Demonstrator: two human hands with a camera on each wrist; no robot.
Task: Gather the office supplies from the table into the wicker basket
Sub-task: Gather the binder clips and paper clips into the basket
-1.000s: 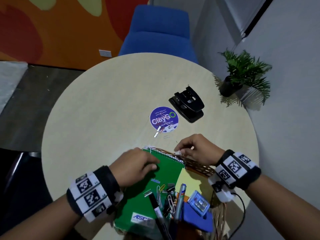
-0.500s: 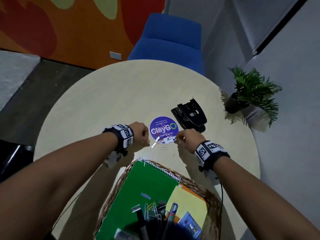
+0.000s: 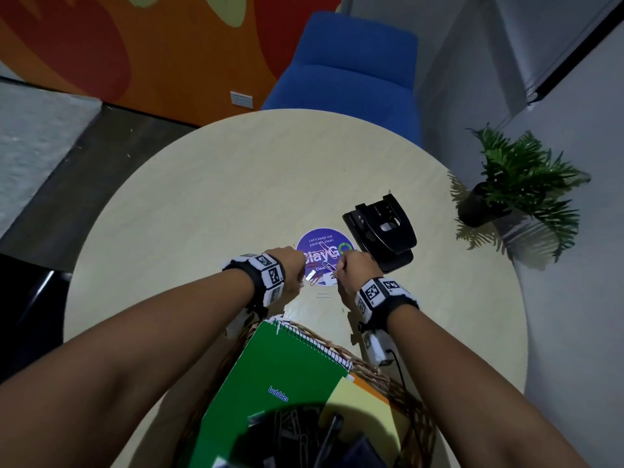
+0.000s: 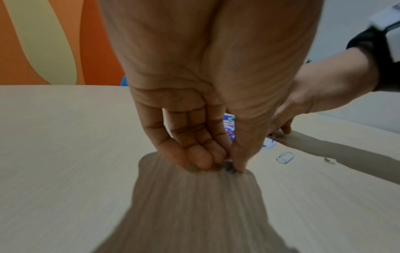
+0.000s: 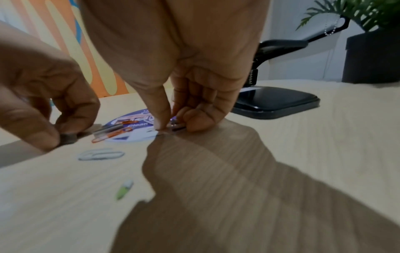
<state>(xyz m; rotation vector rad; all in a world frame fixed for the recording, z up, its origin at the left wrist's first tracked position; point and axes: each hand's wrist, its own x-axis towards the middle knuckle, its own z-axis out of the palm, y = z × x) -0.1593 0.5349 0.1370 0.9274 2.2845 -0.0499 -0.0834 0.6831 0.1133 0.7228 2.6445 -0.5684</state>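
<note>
Both hands are down at the round purple sticker (image 3: 324, 244) on the table (image 3: 209, 204). My left hand (image 3: 301, 280) pinches a small dark piece (image 4: 229, 166) between thumb and fingers at the sticker's left edge. At the sticker's near right edge, my right hand (image 3: 337, 272) pinches a small metal clip (image 5: 176, 127) against the tabletop. Between the hands lie a strip of staples (image 5: 108, 129), an orange paper clip (image 5: 112, 134) and a white paper clip (image 3: 324, 295). The wicker basket (image 3: 378, 369) sits at the near edge with a green notebook (image 3: 280, 376) and other supplies inside.
A black hole punch (image 3: 383, 231) stands just right of the sticker, beyond my right hand. A small green scrap (image 5: 124, 189) lies on the wood near the clips. A potted plant (image 3: 506, 194) is off the table's right side, and a blue chair (image 3: 351, 72) behind it.
Both hands left the basket rim, reached forward to the purple sticker, and now pinch small items there. The view has tipped forward, so the basket sits lower in frame.
</note>
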